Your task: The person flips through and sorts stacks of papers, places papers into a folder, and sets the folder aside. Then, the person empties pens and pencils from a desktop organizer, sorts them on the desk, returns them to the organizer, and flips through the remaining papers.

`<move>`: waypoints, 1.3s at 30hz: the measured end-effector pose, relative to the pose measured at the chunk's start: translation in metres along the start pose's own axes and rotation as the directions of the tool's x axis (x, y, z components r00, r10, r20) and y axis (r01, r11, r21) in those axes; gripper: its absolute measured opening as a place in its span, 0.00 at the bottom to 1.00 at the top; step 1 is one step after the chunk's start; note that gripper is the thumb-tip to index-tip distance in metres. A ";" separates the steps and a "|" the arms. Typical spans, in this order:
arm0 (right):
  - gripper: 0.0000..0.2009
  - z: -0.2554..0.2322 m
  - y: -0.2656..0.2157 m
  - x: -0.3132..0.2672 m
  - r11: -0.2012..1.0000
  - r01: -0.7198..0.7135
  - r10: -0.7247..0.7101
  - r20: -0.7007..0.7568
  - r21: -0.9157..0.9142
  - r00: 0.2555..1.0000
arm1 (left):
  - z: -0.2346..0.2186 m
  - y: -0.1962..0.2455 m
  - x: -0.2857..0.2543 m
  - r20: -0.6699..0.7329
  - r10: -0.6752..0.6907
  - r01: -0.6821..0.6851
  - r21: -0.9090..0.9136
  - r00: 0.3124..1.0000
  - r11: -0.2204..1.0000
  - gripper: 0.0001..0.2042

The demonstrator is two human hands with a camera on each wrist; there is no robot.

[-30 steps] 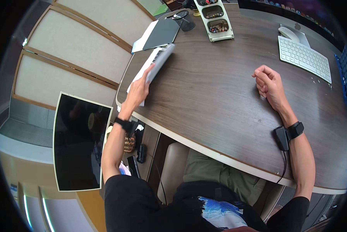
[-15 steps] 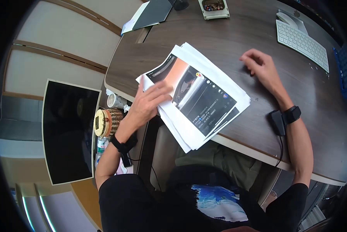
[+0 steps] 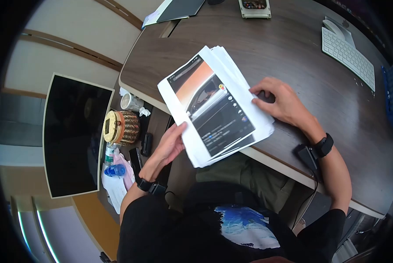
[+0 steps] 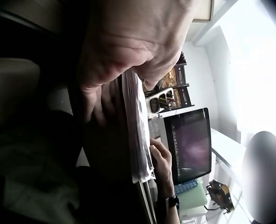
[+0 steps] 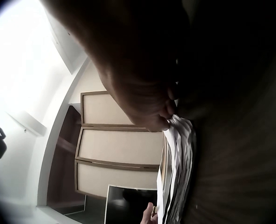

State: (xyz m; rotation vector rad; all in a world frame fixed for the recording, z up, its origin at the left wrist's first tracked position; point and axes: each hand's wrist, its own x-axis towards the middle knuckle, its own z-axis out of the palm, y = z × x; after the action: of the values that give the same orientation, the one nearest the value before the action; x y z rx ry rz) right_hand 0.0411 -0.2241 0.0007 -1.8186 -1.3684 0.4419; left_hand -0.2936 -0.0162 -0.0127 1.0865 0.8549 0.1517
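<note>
A thick stack of paper sheets point(image 3: 185, 133) lies tilted over the front edge of the desk, its top page printed with a dark phone screenshot. My left hand point(image 3: 171, 142) grips its left edge, thumb on top and fingers underneath; the left wrist view shows the stack edge-on point(image 4: 137, 135) in that hand point(image 4: 138, 46). At the opposite edge my right hand point(image 3: 282, 98) holds the sheets between curled fingers and thumb. In the right wrist view, fingertips point(image 5: 163, 112) meet the uneven page edges point(image 5: 175, 154).
A white keyboard point(image 3: 349, 58) and mouse point(image 3: 333, 29) sit at the back right, a pen holder point(image 3: 254, 12) at the back. Left of the desk are a dark monitor point(image 3: 76, 136), a woven basket point(image 3: 125, 127), a paper cup point(image 3: 131, 102) and a blue-capped bottle point(image 3: 115, 170).
The stack came from the desk's left side to the front edge with my left hand. That hand then shifted from on top of it to its lower left edge. My right hand moved in to its right edge.
</note>
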 end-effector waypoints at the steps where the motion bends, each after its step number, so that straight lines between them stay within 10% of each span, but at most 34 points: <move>1: 0.15 -0.003 0.002 0.001 0.999 0.034 -0.035 0.052 0.027 0.998 | 0.013 0.002 0.001 -0.110 -0.049 0.051 0.011 0.993 0.999 0.28; 6: 0.17 -0.006 -0.011 0.006 0.993 -0.023 0.003 0.181 0.112 0.984 | 0.032 0.007 -0.004 -0.117 0.025 -0.020 0.042 0.993 0.999 0.29; 10: 0.22 0.007 -0.029 -0.002 0.979 -0.142 0.105 0.237 0.144 0.966 | 0.021 0.007 -0.019 -0.123 0.343 -0.306 0.245 0.931 0.920 0.30; 13: 0.33 0.024 -0.020 -0.001 0.923 -0.054 0.098 -0.095 0.382 0.991 | 0.028 0.017 -0.017 0.031 0.583 -0.557 0.344 0.812 0.756 0.29; 17: 0.31 0.004 -0.022 0.005 0.619 -0.228 0.313 0.030 0.752 0.949 | 0.060 0.045 0.000 0.177 0.661 -0.682 0.268 0.729 0.681 0.25; 18: 0.31 -0.005 -0.044 0.005 0.576 -0.201 0.335 -0.005 0.792 0.942 | 0.069 0.052 0.010 0.240 0.748 -0.773 0.353 0.619 0.527 0.24; 25: 0.22 -0.086 -0.081 0.008 0.836 0.151 0.172 -0.514 0.528 0.840 | 0.145 0.139 0.051 0.288 0.858 -0.902 0.056 0.425 0.428 0.11; 34: 0.13 -0.057 -0.029 -0.028 0.950 -0.106 0.246 -0.491 0.294 0.836 | 0.156 0.121 0.083 0.390 0.791 -0.880 0.141 0.471 0.454 0.14; 39: 0.11 -0.059 -0.045 -0.021 0.874 0.105 0.212 -0.566 0.475 0.797 | 0.173 0.133 0.065 0.325 0.819 -0.869 0.020 0.473 0.494 0.11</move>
State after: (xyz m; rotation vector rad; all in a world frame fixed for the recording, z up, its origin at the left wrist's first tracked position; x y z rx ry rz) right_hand 0.0457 -0.2619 0.0681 -1.3943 -0.6719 0.1737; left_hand -0.0949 -0.0419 0.0948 1.6072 -0.0243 0.7663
